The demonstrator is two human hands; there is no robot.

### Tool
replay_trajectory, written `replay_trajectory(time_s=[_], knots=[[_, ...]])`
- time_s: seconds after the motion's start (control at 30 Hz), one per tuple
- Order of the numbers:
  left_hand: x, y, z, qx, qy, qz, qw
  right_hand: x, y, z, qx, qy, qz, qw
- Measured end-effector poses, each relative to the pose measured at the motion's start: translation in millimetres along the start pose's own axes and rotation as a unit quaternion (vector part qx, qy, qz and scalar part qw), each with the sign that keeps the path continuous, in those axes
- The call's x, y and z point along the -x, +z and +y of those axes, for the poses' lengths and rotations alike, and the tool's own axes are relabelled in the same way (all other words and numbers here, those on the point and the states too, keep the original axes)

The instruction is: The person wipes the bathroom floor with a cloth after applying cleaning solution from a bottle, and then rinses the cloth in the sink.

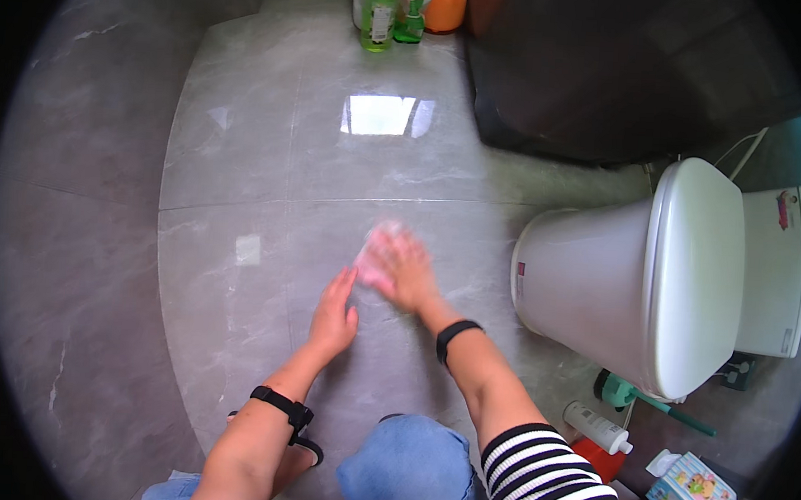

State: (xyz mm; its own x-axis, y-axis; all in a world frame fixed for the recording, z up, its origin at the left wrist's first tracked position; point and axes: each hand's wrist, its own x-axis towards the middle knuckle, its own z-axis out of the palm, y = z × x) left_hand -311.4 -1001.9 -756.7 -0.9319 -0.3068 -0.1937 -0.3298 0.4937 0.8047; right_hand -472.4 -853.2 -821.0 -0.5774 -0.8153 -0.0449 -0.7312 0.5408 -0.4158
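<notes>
My right hand (403,270) lies flat with its fingers spread over a pink cloth (373,259) on the grey tiled floor (234,309); hand and cloth are blurred. Part of the cloth is hidden beneath the palm and fingers. To the left of it is my left hand (336,314), its fingers extended and their tips close to the cloth's edge; nothing is seen in its grasp, and whether it touches the cloth cannot be told. Both wrists wear black bands.
A white toilet (589,273) stands at the right, with a green-handled brush (664,406), a white bottle (595,426) and a tissue pack (693,493) below it. Green bottles (380,18) and an orange container (447,8) stand at the top, beside a dark cabinet (573,76).
</notes>
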Motion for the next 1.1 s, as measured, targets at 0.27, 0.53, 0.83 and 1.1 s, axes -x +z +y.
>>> replay_trajectory(time_s=[0.27, 0.53, 0.83, 1.1], knots=[[21, -9, -7, -0.038, -0.014, -0.01, 0.999, 188, 9, -27, 0.091, 0.284, -0.047, 0.953], [35, 7, -7, -0.028, -0.027, -0.042, 0.998, 14, 0, 15, 0.031, 0.007, 0.03, 0.999], [46, -11, 25, -0.034, -0.053, -0.06, 0.996, 195, 19, -31, 0.067, 0.368, 0.034, 0.927], [50, -2, 6, 0.005, -0.003, -0.048, 0.999, 173, -15, 62, 0.055, 0.281, 0.047, 0.957]])
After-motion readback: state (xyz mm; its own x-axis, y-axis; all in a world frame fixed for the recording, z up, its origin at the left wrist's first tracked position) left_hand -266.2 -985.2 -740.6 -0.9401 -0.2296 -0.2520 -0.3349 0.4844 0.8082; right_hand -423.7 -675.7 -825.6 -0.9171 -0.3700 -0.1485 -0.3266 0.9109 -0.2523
